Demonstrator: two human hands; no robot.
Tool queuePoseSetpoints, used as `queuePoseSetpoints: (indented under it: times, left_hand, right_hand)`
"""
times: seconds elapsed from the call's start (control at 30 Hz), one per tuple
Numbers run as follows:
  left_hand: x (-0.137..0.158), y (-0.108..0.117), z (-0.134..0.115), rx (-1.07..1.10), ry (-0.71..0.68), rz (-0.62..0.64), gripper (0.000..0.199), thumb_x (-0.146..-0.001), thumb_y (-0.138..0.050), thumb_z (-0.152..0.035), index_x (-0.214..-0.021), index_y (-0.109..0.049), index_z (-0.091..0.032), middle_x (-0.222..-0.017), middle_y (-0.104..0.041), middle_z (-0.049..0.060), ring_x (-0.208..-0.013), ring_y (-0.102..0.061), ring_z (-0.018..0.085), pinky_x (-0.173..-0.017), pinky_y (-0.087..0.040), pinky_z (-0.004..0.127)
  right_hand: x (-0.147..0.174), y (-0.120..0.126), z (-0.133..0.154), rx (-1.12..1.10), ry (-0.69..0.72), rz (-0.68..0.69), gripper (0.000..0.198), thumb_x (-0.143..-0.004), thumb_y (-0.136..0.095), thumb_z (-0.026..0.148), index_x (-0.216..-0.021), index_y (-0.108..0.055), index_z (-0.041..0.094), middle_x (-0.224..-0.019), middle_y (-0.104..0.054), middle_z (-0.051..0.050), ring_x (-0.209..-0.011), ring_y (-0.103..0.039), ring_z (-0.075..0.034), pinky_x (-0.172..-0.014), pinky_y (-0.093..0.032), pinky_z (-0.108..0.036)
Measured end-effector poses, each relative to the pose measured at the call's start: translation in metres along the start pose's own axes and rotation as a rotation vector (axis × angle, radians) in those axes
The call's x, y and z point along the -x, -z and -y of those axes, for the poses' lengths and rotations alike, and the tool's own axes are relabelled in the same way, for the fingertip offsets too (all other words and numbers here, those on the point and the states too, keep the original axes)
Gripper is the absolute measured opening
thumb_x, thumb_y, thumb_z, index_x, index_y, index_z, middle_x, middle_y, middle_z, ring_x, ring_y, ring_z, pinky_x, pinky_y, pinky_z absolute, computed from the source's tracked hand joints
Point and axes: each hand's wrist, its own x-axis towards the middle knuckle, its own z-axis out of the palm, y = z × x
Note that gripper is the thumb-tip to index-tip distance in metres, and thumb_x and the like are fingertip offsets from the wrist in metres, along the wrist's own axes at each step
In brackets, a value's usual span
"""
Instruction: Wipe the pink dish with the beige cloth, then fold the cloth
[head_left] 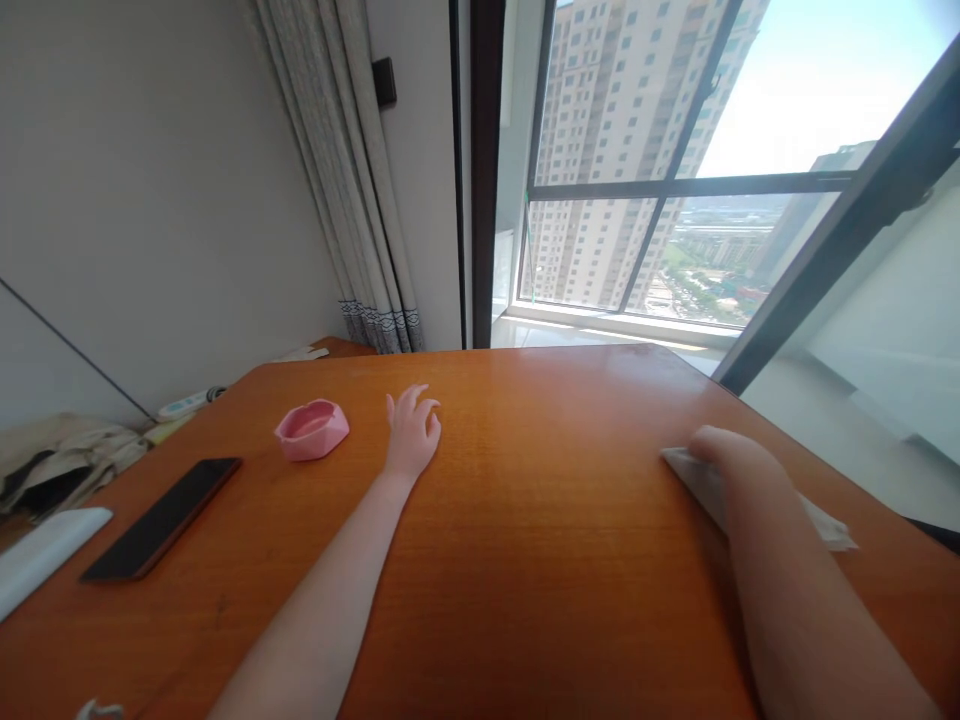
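Note:
My left hand (pixel 414 430) rests on the wooden table (pixel 525 500) with its fingers apart and slightly bent, holding nothing. To its left stands a pink, faceted ashtray (pixel 313 432), a short gap away. Toward the right edge of the table, my right hand (pixel 731 455) is on a whitish folded cloth (pixel 825 525), pressing it to the surface. The cloth sticks out on both sides of the hand and wrist. Most of the right fingers are hidden behind the back of the hand.
A black flat phone-like slab (pixel 165 520) lies at the left, beside a white rounded object (pixel 45 555). Beyond the left edge are crumpled fabric (pixel 67 455) and a white remote-like item (pixel 184 405). A curtain (pixel 352 200) and window (pixel 645 190) are behind.

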Motion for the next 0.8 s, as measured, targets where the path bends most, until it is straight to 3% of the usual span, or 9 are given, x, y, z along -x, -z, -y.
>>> queuePoseSetpoints:
  times: [0.1, 0.2, 0.3, 0.37, 0.43, 0.53, 0.63, 0.7, 0.8]
  left_hand:
    - [-0.001, 0.003, 0.003, 0.025, 0.035, -0.007, 0.018, -0.081, -0.043, -0.015, -0.092, -0.058, -0.021, -0.121, -0.055, 0.01, -0.122, -0.044, 0.025, -0.109, -0.016, 0.06]
    - [-0.002, 0.011, -0.01, 0.032, 0.021, 0.003, 0.017, -0.081, -0.043, -0.014, -0.088, -0.057, -0.021, -0.114, -0.059, 0.008, -0.119, -0.046, 0.024, -0.11, -0.01, 0.061]
    - [0.001, 0.018, -0.047, 0.093, -0.095, 0.094, 0.018, -0.081, -0.043, -0.013, -0.088, -0.057, -0.021, -0.106, -0.062, 0.006, -0.111, -0.051, 0.022, -0.11, -0.013, 0.059]
    - [0.008, 0.019, -0.077, 0.167, -0.22, 0.235, 0.019, -0.082, -0.043, -0.014, -0.09, -0.058, -0.02, -0.096, -0.064, 0.006, -0.099, -0.056, 0.02, -0.108, -0.028, 0.051]
    - [0.018, 0.016, -0.101, 0.233, -0.296, 0.367, 0.019, -0.084, -0.042, -0.018, -0.094, -0.059, -0.02, -0.093, -0.064, 0.007, -0.093, -0.058, 0.02, -0.097, -0.042, 0.042]
    - [0.036, 0.008, -0.117, 0.213, -0.265, 0.456, 0.034, -0.086, -0.045, -0.035, -0.115, -0.055, -0.02, -0.117, -0.059, 0.014, -0.111, -0.054, 0.026, -0.094, -0.043, 0.044]
    - [0.052, 0.002, -0.106, 0.066, -0.187, 0.538, 0.055, -0.084, -0.043, -0.052, -0.132, -0.045, -0.024, -0.138, -0.045, 0.017, -0.129, -0.038, 0.037, -0.1, -0.028, 0.063]
    - [0.057, 0.006, -0.086, -0.012, -0.125, 0.585, 0.059, -0.086, -0.037, -0.055, -0.138, -0.039, -0.027, -0.144, -0.038, 0.015, -0.133, -0.031, 0.038, -0.101, -0.018, 0.068]
    - [0.062, 0.029, -0.042, -0.084, -0.054, 0.642, 0.061, -0.087, -0.031, -0.056, -0.142, -0.03, -0.03, -0.148, -0.031, 0.011, -0.137, -0.025, 0.035, -0.104, -0.015, 0.065]
  right_hand:
    - [0.014, -0.001, 0.016, 0.168, -0.008, 0.211, 0.014, -0.065, -0.062, 0.018, -0.078, -0.066, 0.014, -0.09, -0.064, -0.018, -0.081, -0.064, -0.03, -0.06, -0.051, -0.039]
    - [0.04, -0.012, 0.062, 0.15, 0.19, 0.231, 0.017, -0.061, -0.065, 0.015, -0.078, -0.066, 0.014, -0.08, -0.064, -0.014, -0.07, -0.065, -0.026, -0.054, -0.05, -0.035]
    - [0.08, -0.031, 0.112, -0.002, 0.406, 0.271, 0.017, -0.063, -0.064, 0.013, -0.08, -0.064, 0.013, -0.076, -0.065, -0.013, -0.061, -0.063, -0.021, -0.053, -0.049, -0.031]
    - [0.106, -0.044, 0.137, -0.156, 0.57, 0.232, 0.024, -0.069, -0.059, 0.015, -0.092, -0.061, 0.017, -0.089, -0.066, -0.011, -0.061, -0.062, -0.015, -0.056, -0.049, -0.026]
    - [0.12, -0.053, 0.152, -0.594, 0.737, 0.279, 0.028, -0.074, -0.053, 0.02, -0.102, -0.057, 0.02, -0.098, -0.066, -0.008, -0.058, -0.06, -0.012, -0.053, -0.049, -0.025]
    - [0.115, -0.062, 0.154, -0.898, 0.724, 0.179, 0.028, -0.077, -0.043, 0.021, -0.102, -0.055, 0.018, -0.097, -0.065, -0.006, -0.061, -0.059, -0.012, -0.06, -0.051, -0.028]
    - [0.09, -0.068, 0.142, -0.844, 0.699, -0.02, 0.028, -0.072, -0.042, 0.016, -0.095, -0.058, 0.016, -0.094, -0.065, -0.006, -0.072, -0.059, -0.015, -0.075, -0.049, -0.032]
    - [0.077, -0.072, 0.136, -0.798, 0.661, 0.002, 0.027, -0.072, -0.042, 0.016, -0.092, -0.06, 0.016, -0.091, -0.065, -0.005, -0.074, -0.059, -0.015, -0.077, -0.047, -0.031]
    - [0.072, -0.077, 0.136, -0.707, 0.638, 0.037, 0.024, -0.075, -0.043, 0.017, -0.09, -0.062, 0.017, -0.085, -0.065, -0.003, -0.075, -0.059, -0.016, -0.075, -0.046, -0.029]
